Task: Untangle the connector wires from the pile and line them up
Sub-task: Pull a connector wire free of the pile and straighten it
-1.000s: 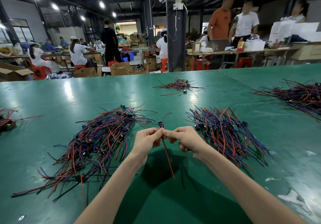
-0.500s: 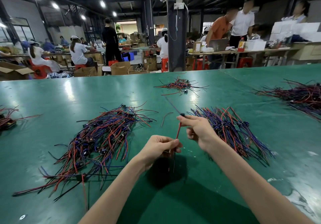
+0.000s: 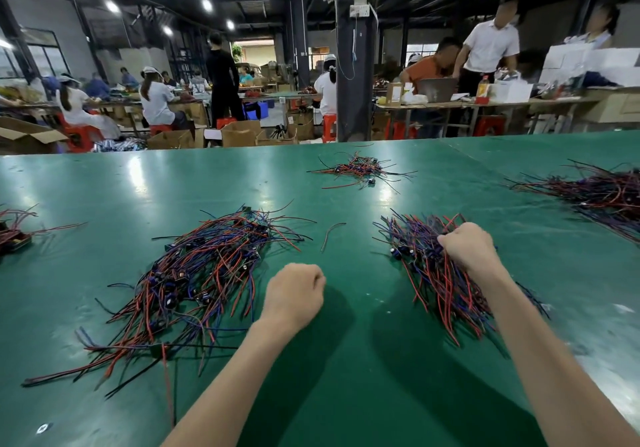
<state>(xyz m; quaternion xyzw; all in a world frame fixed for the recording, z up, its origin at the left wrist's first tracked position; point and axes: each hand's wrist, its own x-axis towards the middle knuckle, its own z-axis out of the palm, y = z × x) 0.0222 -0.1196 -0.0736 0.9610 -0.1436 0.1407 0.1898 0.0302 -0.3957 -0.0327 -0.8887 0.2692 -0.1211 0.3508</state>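
Note:
A tangled pile of red, blue and black connector wires (image 3: 194, 273) lies on the green table (image 3: 349, 370), left of centre. Right of centre, a neater bundle of wires (image 3: 440, 290) lies with its strands roughly parallel. My right hand (image 3: 464, 249) rests on the top of that bundle. Its fingers are curled down on a connector wire that I cannot tell apart from the other strands. My left hand (image 3: 294, 294) hovers between the two heaps as a loose fist with nothing visible in it.
One short loose wire (image 3: 330, 233) lies between the heaps. A small wire pile (image 3: 360, 169) sits farther back, a large one (image 3: 602, 193) at the right edge, another (image 3: 14, 231) at the left edge. Beyond the table, people work at benches.
My right hand carried the single wire right and down onto the neat bundle. My left hand let go of the wire's tail and closed into a fist.

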